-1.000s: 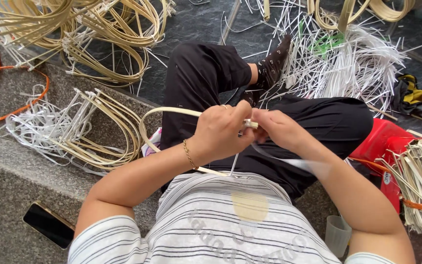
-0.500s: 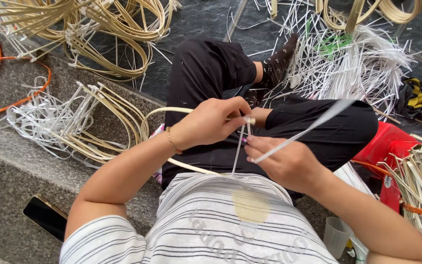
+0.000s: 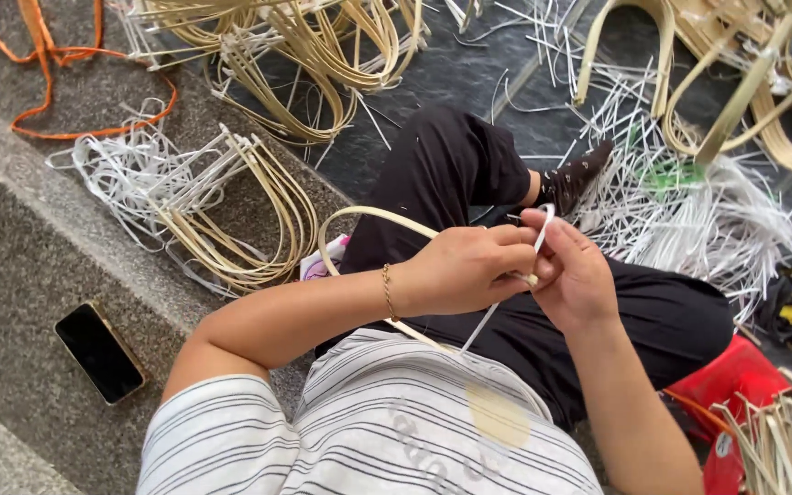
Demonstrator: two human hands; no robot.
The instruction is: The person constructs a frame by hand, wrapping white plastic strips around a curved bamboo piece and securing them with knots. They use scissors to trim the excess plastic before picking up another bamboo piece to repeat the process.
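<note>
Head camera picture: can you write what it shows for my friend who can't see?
A seated person's left hand and right hand meet over the lap, pinching a white strip against a bent cane hoop. More cane hoops and a phone lie nearby.

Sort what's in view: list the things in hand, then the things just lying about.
In hand:
left hand gripping the bent cane hoop
right hand pinching the white strip

Lying about:
phone
orange cord
pile of cane hoops
heap of white strips
red container

Bent hoop: pale, smooth cane
Strip: white, glossy plastic
Stone ledge: rough, speckled granite
Phone: glossy black glass
</note>
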